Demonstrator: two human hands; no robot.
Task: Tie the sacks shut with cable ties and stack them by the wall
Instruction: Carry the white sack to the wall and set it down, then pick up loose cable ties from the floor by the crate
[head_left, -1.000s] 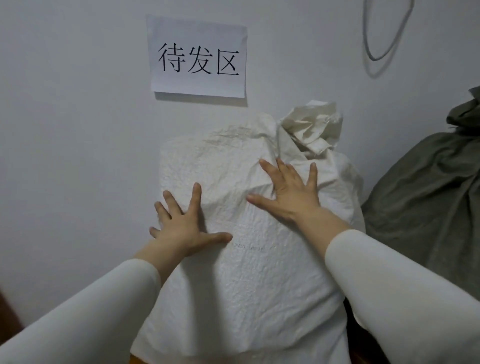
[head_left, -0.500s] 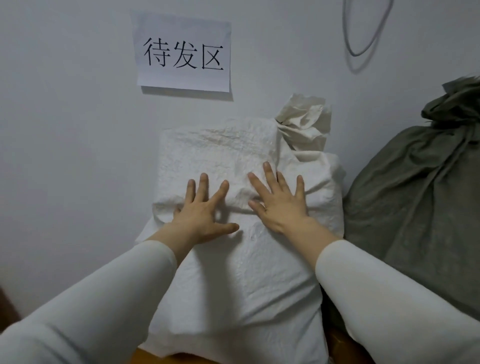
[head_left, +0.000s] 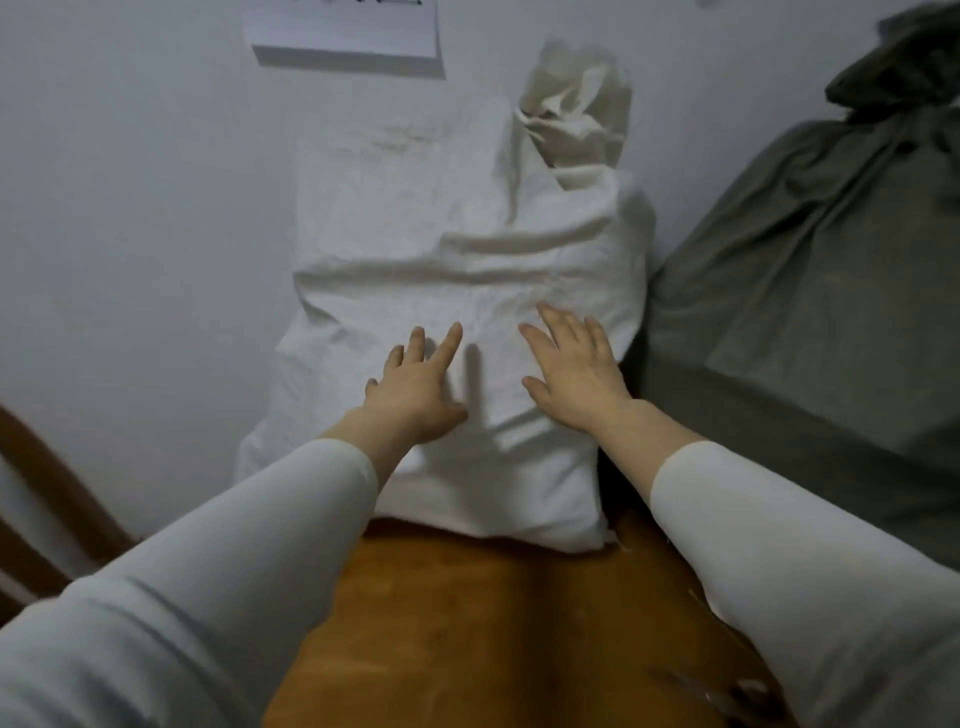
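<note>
A white woven sack (head_left: 447, 228) leans against the wall, its gathered neck (head_left: 571, 114) bunched at the upper right. The cable tie at the neck cannot be made out. My left hand (head_left: 415, 389) lies flat on the sack's front with fingers straight. My right hand (head_left: 576, 374) presses flat beside it, fingers spread. A grey-green sack (head_left: 810, 291), its neck gathered at the top, stands to the right and touches the white one.
The sacks stand on an orange-brown floor (head_left: 467, 623). A white paper sign (head_left: 343, 31) hangs on the wall above. A dark wooden piece (head_left: 36, 467) shows at the left edge.
The white sack has settled lower against the wall and creased across its middle. Both hands slid down its front, still flat. The view has tilted down, bringing the floor into sight.
</note>
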